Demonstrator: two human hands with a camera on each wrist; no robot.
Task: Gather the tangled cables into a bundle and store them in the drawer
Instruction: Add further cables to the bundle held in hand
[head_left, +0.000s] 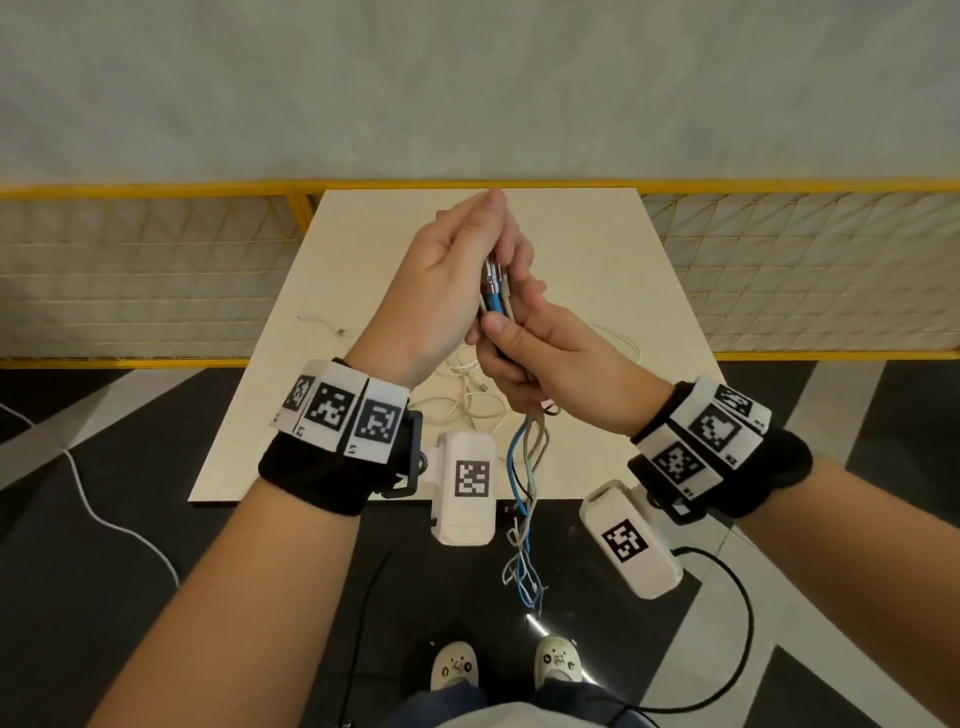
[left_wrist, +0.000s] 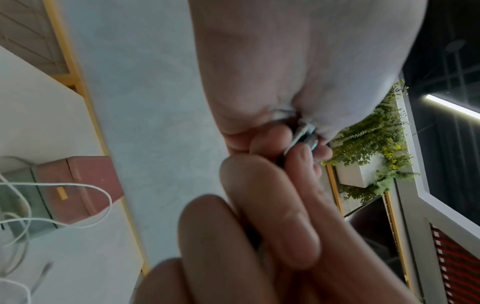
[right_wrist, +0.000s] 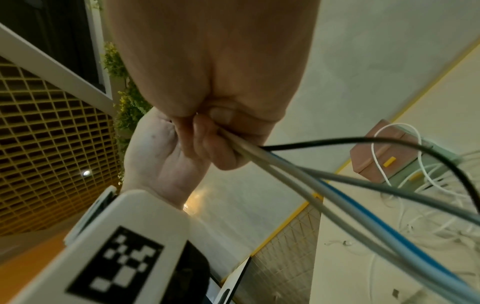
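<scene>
A bundle of blue, grey and black cables (head_left: 496, 291) is held up over the cream table (head_left: 623, 249). My left hand (head_left: 498, 244) wraps the metal plug ends (left_wrist: 303, 135) at the top. My right hand (head_left: 498, 343) grips the cords just below, thumb across them (right_wrist: 249, 152). The loose ends hang down past the table's front edge (head_left: 524, 525). A tangle of white cables (head_left: 467, 400) lies on the table under the hands. The small pink and green drawer box (right_wrist: 374, 152) (left_wrist: 78, 185) stands at the table's far side, hidden by the hands in the head view.
A single white cord (head_left: 327, 327) lies at the table's left. A yellow mesh fence (head_left: 156, 270) runs behind the table. On the dark floor lie a white lead (head_left: 104, 514) at left and a black lead (head_left: 743, 597) at right. My shoes (head_left: 504, 667) stand near the front edge.
</scene>
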